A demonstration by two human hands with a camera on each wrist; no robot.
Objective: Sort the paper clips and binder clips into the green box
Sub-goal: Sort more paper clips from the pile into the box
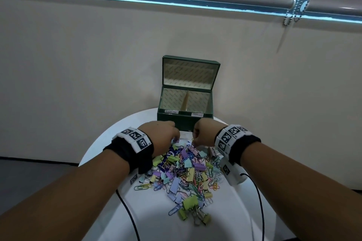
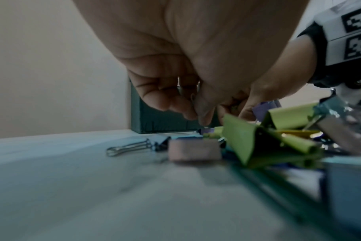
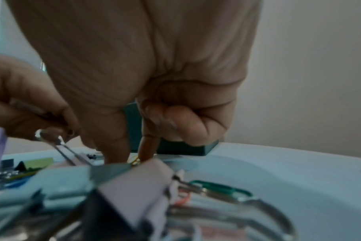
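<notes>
A pile of pastel binder clips and coloured paper clips lies on the round white table. Behind it the green box stands with its lid up, a divider splitting it into two labelled compartments. My left hand is at the pile's far edge with its fingers curled around a binder clip's wire handles. My right hand is close beside it, thumb and forefinger tips pinching a yellow paper clip on the table; its other fingers are curled in.
The table stands against a beige wall. Two black cables run from my wrists across the near part of the table. A blind's bead chain hangs at the upper right. A loose binder clip lies left of the pile.
</notes>
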